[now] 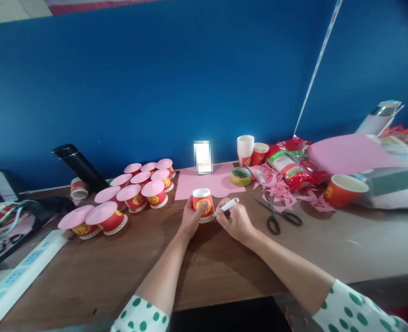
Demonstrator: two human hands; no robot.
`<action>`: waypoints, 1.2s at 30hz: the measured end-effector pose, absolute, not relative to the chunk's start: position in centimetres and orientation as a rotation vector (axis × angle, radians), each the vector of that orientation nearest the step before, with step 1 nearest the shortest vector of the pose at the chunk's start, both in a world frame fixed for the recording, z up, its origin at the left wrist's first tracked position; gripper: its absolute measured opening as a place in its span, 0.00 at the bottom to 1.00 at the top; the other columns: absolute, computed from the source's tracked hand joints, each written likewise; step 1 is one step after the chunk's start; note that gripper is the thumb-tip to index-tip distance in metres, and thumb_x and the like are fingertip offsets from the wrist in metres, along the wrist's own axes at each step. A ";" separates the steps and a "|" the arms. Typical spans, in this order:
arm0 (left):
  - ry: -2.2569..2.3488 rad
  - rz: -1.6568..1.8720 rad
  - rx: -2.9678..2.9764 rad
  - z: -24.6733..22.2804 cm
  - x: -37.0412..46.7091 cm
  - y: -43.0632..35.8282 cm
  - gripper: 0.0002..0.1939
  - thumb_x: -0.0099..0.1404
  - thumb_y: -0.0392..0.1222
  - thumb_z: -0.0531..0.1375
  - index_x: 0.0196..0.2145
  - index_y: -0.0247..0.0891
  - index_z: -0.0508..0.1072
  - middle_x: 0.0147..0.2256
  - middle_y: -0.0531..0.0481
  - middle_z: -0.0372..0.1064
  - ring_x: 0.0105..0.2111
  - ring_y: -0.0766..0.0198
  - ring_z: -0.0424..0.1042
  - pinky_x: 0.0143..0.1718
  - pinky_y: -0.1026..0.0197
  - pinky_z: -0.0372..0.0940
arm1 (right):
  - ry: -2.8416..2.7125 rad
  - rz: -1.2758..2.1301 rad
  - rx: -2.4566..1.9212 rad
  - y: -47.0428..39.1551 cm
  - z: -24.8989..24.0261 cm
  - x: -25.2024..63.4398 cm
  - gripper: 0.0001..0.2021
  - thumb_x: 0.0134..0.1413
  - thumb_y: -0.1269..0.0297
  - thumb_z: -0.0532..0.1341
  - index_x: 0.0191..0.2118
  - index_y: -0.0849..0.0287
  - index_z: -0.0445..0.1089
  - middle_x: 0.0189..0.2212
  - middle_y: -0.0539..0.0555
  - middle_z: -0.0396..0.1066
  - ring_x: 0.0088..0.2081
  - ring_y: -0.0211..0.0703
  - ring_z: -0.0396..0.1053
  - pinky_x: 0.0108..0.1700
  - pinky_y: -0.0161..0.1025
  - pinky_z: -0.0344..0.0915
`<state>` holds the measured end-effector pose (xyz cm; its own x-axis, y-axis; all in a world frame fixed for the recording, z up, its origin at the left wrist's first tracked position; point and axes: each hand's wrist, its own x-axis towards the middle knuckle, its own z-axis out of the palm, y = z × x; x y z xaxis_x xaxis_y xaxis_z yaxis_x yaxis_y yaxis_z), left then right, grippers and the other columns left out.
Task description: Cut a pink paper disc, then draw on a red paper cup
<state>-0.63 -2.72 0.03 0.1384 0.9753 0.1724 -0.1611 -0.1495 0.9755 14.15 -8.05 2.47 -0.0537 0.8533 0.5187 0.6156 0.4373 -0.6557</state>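
Observation:
My left hand [192,216] is wrapped round a red paper cup [209,203] with a yellow emblem, its thumb across the front. The cup seems to stand upside down, with the white base on top and a patterned rim at the bottom. In my right hand [237,222] a white marker pen [229,204] is gripped between the fingers, its lower end close to the cup's right side. Whether the tip touches the cup I cannot tell. Behind both hands lies a pink paper sheet [186,184].
Several red cups topped with pink discs [134,191] stand at left. A tape roll [241,176], black-handled scissors [275,221], pink paper scraps [280,186], stacked cups [245,147] and an orange cup [342,191] lie rightward. A power strip [24,276] and black bottle [81,168] are at left.

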 end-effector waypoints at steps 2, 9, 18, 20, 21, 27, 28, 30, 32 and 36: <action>0.898 1.287 1.270 -0.1 -0.6 -2.7 0.19 0.51 0.50 0.63 0.37 0.36 0.68 0.28 0.51 0.68 0.27 0.65 0.68 0.32 0.62 0.63 | -1.771 0.329 -1.287 -8.0 2.4 14.1 0.06 0.53 0.66 0.52 0.27 0.58 0.61 0.17 0.46 0.62 0.17 0.33 0.57 0.23 0.30 0.54; 0.879 1.330 1.251 -0.1 -0.5 -2.6 0.21 0.51 0.50 0.63 0.39 0.35 0.68 0.29 0.50 0.68 0.28 0.65 0.67 0.33 0.62 0.63 | -1.755 0.325 -1.272 -7.9 2.4 14.1 0.06 0.54 0.66 0.52 0.28 0.59 0.62 0.18 0.47 0.64 0.18 0.33 0.59 0.24 0.30 0.55; 0.887 1.286 1.270 0.1 -0.6 -2.7 0.18 0.52 0.50 0.62 0.37 0.34 0.68 0.28 0.51 0.68 0.27 0.66 0.67 0.32 0.63 0.63 | -1.724 0.281 -1.247 -8.0 2.4 14.2 0.06 0.54 0.66 0.52 0.28 0.59 0.62 0.20 0.48 0.66 0.19 0.33 0.60 0.26 0.30 0.57; 0.895 1.278 1.281 0.2 -0.6 -2.7 0.18 0.52 0.50 0.62 0.36 0.34 0.68 0.27 0.51 0.68 0.27 0.66 0.67 0.32 0.63 0.62 | -1.725 0.274 -1.241 -8.0 2.4 14.2 0.06 0.54 0.66 0.52 0.28 0.59 0.62 0.20 0.48 0.66 0.19 0.33 0.60 0.26 0.30 0.57; 0.899 1.277 1.284 0.2 -0.6 -2.7 0.18 0.52 0.50 0.62 0.35 0.34 0.68 0.27 0.52 0.67 0.27 0.66 0.67 0.31 0.63 0.62 | -1.727 0.273 -1.243 -8.1 2.4 14.2 0.06 0.54 0.66 0.52 0.28 0.59 0.62 0.20 0.48 0.66 0.19 0.33 0.60 0.26 0.30 0.57; 0.904 1.277 1.292 0.2 -0.7 -2.8 0.18 0.52 0.50 0.62 0.36 0.34 0.68 0.27 0.52 0.67 0.27 0.66 0.66 0.31 0.64 0.62 | -1.732 0.291 -1.240 -8.1 2.5 14.1 0.06 0.53 0.67 0.52 0.28 0.59 0.62 0.20 0.48 0.66 0.19 0.33 0.60 0.25 0.30 0.56; 0.903 1.280 1.292 0.2 -0.7 -2.8 0.18 0.52 0.50 0.62 0.36 0.34 0.69 0.27 0.52 0.67 0.26 0.67 0.66 0.31 0.64 0.62 | -1.732 0.291 -1.238 -8.2 2.5 14.1 0.06 0.53 0.67 0.52 0.28 0.59 0.62 0.20 0.48 0.66 0.18 0.33 0.60 0.25 0.29 0.56; 0.899 1.286 1.286 0.2 -0.7 -2.8 0.18 0.52 0.50 0.62 0.36 0.34 0.69 0.27 0.52 0.67 0.26 0.67 0.66 0.31 0.64 0.62 | -1.730 0.290 -1.241 -8.2 2.5 14.2 0.06 0.53 0.67 0.52 0.28 0.59 0.62 0.20 0.47 0.66 0.18 0.32 0.59 0.24 0.29 0.56; 0.897 1.291 1.278 0.2 -0.6 -2.8 0.18 0.52 0.50 0.62 0.36 0.34 0.69 0.26 0.52 0.67 0.26 0.67 0.66 0.31 0.64 0.62 | -1.728 0.286 -1.245 -8.1 2.4 14.2 0.06 0.53 0.67 0.52 0.28 0.59 0.62 0.19 0.47 0.65 0.18 0.32 0.59 0.24 0.29 0.56; 0.880 1.306 1.233 0.3 -0.5 -2.9 0.20 0.51 0.50 0.62 0.37 0.34 0.69 0.26 0.52 0.67 0.26 0.66 0.67 0.31 0.64 0.62 | -1.736 0.291 -1.266 -8.0 2.4 14.2 0.06 0.53 0.66 0.52 0.27 0.59 0.62 0.18 0.48 0.65 0.18 0.33 0.60 0.24 0.30 0.56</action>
